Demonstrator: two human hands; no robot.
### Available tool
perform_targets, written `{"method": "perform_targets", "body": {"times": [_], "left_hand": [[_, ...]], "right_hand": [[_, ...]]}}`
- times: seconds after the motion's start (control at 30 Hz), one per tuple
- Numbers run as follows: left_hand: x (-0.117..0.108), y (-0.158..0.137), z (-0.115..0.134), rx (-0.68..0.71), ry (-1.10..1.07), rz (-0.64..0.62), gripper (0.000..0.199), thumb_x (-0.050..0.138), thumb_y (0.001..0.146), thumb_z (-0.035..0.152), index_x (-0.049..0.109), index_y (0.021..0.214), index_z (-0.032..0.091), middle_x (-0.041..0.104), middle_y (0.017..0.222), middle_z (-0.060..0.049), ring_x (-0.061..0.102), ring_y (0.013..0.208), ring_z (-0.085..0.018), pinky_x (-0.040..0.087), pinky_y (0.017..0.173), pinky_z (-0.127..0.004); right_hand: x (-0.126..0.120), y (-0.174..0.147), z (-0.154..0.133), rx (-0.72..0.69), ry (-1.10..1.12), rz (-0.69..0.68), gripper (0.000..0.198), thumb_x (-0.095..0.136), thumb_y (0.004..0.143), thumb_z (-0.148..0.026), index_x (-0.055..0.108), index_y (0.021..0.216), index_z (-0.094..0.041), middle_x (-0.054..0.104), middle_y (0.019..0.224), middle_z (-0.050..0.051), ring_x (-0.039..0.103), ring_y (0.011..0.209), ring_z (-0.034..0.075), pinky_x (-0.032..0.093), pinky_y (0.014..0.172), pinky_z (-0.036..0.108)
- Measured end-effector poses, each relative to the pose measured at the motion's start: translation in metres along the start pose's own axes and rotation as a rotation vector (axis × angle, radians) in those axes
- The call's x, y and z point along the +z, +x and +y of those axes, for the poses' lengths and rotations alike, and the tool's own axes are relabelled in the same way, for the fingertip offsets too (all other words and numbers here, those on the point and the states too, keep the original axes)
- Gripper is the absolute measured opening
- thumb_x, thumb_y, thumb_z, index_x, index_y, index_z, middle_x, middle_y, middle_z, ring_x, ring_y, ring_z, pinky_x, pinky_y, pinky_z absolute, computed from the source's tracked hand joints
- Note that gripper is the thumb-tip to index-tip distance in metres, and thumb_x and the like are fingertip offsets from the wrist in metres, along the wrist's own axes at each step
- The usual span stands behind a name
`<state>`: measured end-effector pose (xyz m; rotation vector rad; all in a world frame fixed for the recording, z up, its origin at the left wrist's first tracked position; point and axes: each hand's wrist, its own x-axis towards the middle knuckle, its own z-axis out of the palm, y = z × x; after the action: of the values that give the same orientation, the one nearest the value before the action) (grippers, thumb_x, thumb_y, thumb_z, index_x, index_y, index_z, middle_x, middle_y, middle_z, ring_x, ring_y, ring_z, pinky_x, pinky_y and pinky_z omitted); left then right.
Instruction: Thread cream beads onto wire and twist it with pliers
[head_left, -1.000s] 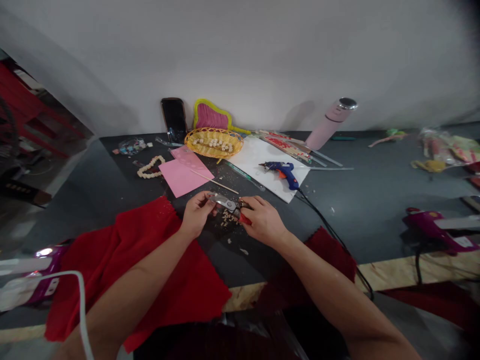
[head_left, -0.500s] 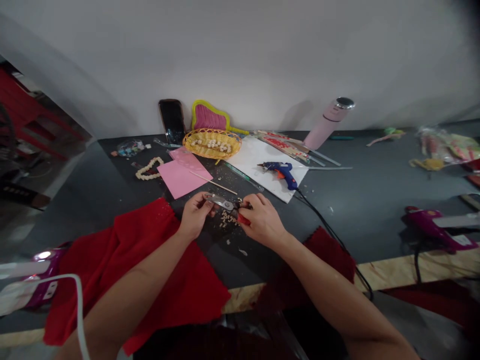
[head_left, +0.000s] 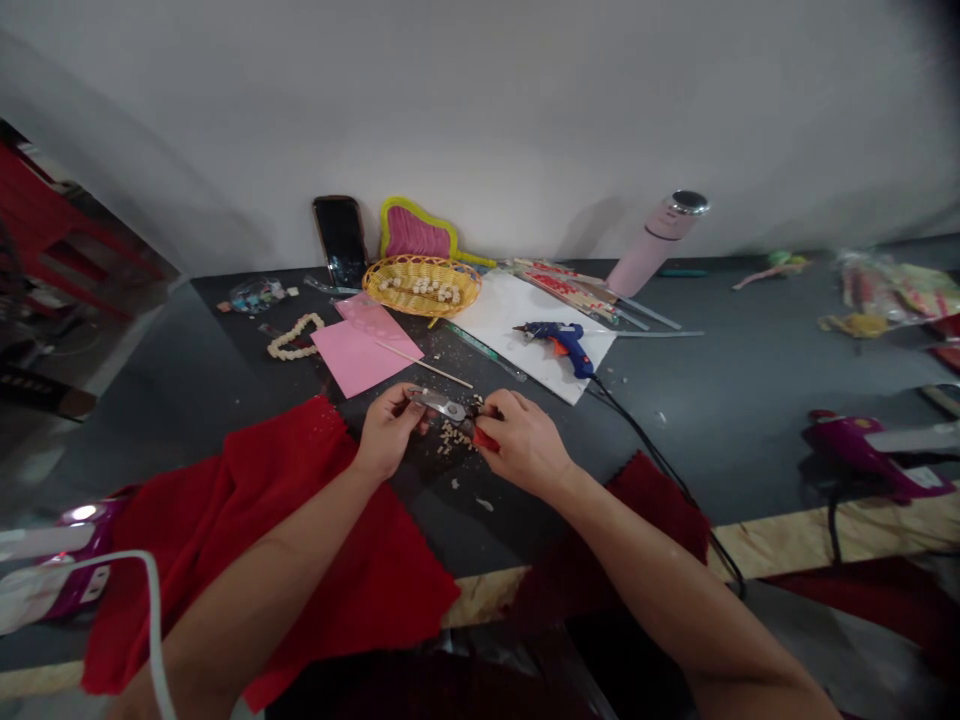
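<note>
Red-handled scissors (head_left: 444,404) are gripped in my right hand (head_left: 521,440), their metal blades pointing left. My left hand (head_left: 388,430) is closed in a pinch at the blade tips; what lies between its fingers is too small to make out. Beneath the scissors, many small pale pieces (head_left: 454,437) are scattered on the dark table. A thin wooden stick (head_left: 424,364) lies just beyond my hands, partly over pink paper (head_left: 364,355).
A blue glue gun (head_left: 559,343) rests on white paper (head_left: 487,300), its cord running to the front edge. Behind are a yellow wicker basket (head_left: 386,290), a phone (head_left: 341,240) and a pink bottle (head_left: 652,245). Red cloth (head_left: 277,470) covers the left front.
The view has shifted very slightly. Both hands and the scissors keep nearly the same place and pose.
</note>
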<state>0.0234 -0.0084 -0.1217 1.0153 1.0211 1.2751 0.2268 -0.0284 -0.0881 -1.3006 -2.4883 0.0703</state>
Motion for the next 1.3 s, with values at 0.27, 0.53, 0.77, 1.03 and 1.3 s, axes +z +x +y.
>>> {"method": "perform_targets", "body": {"times": [0.27, 0.53, 0.77, 1.03, 1.3], "left_hand": [[0.0006, -0.0006, 0.0012, -0.018, -0.020, -0.006, 0.015, 0.067, 0.072, 0.024, 0.058, 0.080, 0.015, 0.061, 0.063, 0.000, 0.050, 0.050, -0.008, 0.039, 0.049, -0.019], [0.0005, -0.0001, 0.0007, -0.028, -0.028, -0.021, 0.013, 0.065, 0.073, 0.024, 0.058, 0.079, 0.015, 0.061, 0.065, 0.000, 0.050, 0.051, -0.008, 0.039, 0.049, -0.019], [0.0018, -0.0001, 0.0029, -0.030, -0.018, -0.026, 0.013, 0.067, 0.071, 0.025, 0.059, 0.075, 0.015, 0.060, 0.063, 0.000, 0.049, 0.049, -0.007, 0.039, 0.048, -0.019], [0.0035, -0.0010, 0.0052, -0.020, -0.008, -0.040, 0.013, 0.067, 0.071, 0.025, 0.060, 0.072, 0.014, 0.061, 0.063, -0.001, 0.050, 0.049, -0.008, 0.039, 0.047, -0.020], [0.0031, 0.0001, 0.0037, -0.020, 0.006, -0.028, 0.015, 0.068, 0.070, 0.026, 0.061, 0.073, 0.014, 0.061, 0.063, 0.000, 0.050, 0.049, -0.008, 0.039, 0.047, -0.020]], "right_hand": [[-0.0024, 0.0004, -0.0011, 0.009, -0.041, 0.005, 0.011, 0.054, 0.082, -0.026, 0.063, 0.084, -0.020, 0.050, 0.099, 0.008, 0.044, 0.087, 0.020, 0.039, 0.076, 0.033], [-0.0005, 0.0006, 0.0016, -0.005, -0.012, 0.034, 0.011, 0.054, 0.081, -0.023, 0.064, 0.086, -0.020, 0.051, 0.100, 0.008, 0.044, 0.090, 0.021, 0.039, 0.076, 0.034], [-0.0001, 0.0009, 0.0013, -0.009, -0.003, 0.040, 0.011, 0.055, 0.080, -0.023, 0.064, 0.084, -0.020, 0.052, 0.100, 0.007, 0.044, 0.091, 0.021, 0.038, 0.076, 0.035], [-0.0001, 0.0013, 0.0012, -0.014, 0.005, 0.040, 0.012, 0.055, 0.081, -0.024, 0.065, 0.086, -0.020, 0.052, 0.101, 0.007, 0.043, 0.092, 0.021, 0.038, 0.078, 0.035], [-0.0006, 0.0006, 0.0022, -0.020, 0.003, 0.053, 0.012, 0.056, 0.082, -0.026, 0.066, 0.087, -0.021, 0.053, 0.102, 0.008, 0.044, 0.093, 0.022, 0.038, 0.078, 0.034]]}}
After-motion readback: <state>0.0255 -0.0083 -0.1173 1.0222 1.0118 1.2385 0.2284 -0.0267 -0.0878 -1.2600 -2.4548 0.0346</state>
